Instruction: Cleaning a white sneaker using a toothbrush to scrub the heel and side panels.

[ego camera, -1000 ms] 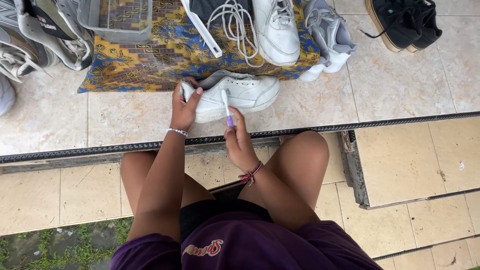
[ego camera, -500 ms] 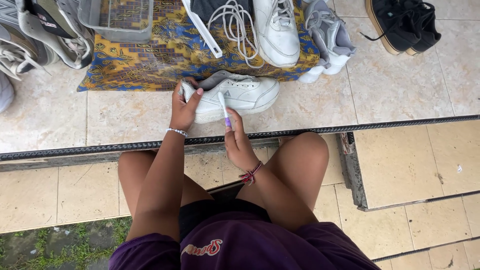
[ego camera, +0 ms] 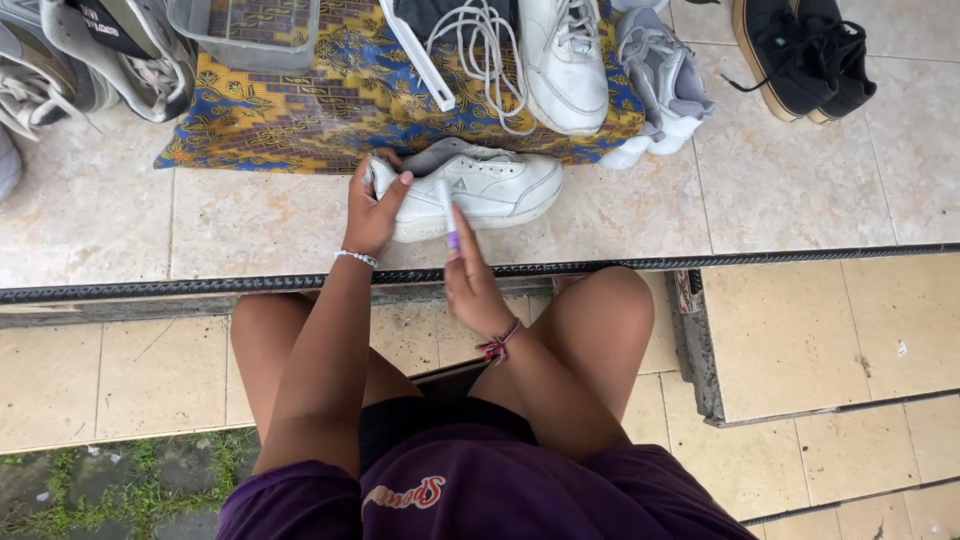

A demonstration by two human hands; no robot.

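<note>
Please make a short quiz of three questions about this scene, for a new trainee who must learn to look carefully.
1. True or false: the left hand grips the heel end of the white shoe.
2. What does the right hand hold against the shoe? A) a small brush with a purple handle; B) a pair of scissors; C) a sponge.
3. Fill in: the loose white laces lie on the patterned ____.

Key
1. True.
2. A.
3. Cloth.
</note>
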